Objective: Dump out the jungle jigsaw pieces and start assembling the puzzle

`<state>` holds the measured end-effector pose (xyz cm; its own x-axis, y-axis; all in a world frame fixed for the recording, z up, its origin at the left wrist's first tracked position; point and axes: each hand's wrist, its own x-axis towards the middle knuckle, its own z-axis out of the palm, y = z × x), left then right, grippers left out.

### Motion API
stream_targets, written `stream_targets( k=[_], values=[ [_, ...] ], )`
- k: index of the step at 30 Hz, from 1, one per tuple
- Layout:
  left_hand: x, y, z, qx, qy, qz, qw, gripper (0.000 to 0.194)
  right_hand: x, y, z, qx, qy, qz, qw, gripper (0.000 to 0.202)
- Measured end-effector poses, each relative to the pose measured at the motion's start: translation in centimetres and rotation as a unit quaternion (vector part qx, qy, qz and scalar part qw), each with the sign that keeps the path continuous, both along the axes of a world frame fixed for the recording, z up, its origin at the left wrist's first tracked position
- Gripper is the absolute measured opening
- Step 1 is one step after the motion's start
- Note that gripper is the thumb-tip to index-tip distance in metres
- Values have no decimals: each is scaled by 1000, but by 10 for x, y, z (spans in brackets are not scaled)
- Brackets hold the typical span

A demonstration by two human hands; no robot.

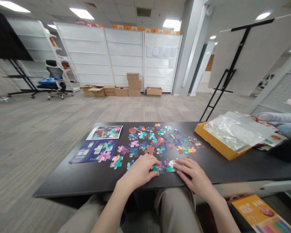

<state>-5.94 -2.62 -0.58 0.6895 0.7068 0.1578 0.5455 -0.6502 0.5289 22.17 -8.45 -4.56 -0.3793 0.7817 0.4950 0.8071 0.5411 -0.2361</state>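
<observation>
At the near edge of the dark table, my left hand (144,168) has its thumb and fingers closed around a blue and purple jigsaw piece (160,168). My right hand (193,173) pinches the side of a white, purple and teal jigsaw piece (169,165), its fingertips covering part of it. A narrow gap separates these two pieces, which lie flat on the tabletop. Just left of my left hand, a teal piece (129,165) is partly hidden. Beyond both hands, several loose pieces are spread out, among them a brown one (149,149) and an orange one (191,149).
A picture sheet (105,132) and a dark blue leaflet (87,152) lie at the left, with pieces on the leaflet. A yellow box tray (215,142) with clear plastic bags stands at the right. Below the table's right side is an orange box (262,210).
</observation>
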Motion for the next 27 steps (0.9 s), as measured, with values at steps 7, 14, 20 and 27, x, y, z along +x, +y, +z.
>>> stream_targets(
  k=[7, 14, 20, 27],
  values=[
    [5, -1, -1, 17, -3, -7, 1000, 20, 0, -1, 1, -10, -7, 4, 1000, 31],
    [8, -4, 2, -4, -21, 14, 1000, 27, 0, -1, 2, -20, -4, 5, 1000, 31],
    [9, -3, 5, -25, -18, 23, 999, 35, -2, -2, 5, -24, 3, 0, 1000, 30],
    [10, -2, 3, -33, -2, 13, 999, 26, -3, -3, 6, -46, 32, -8, 998, 22]
  ],
)
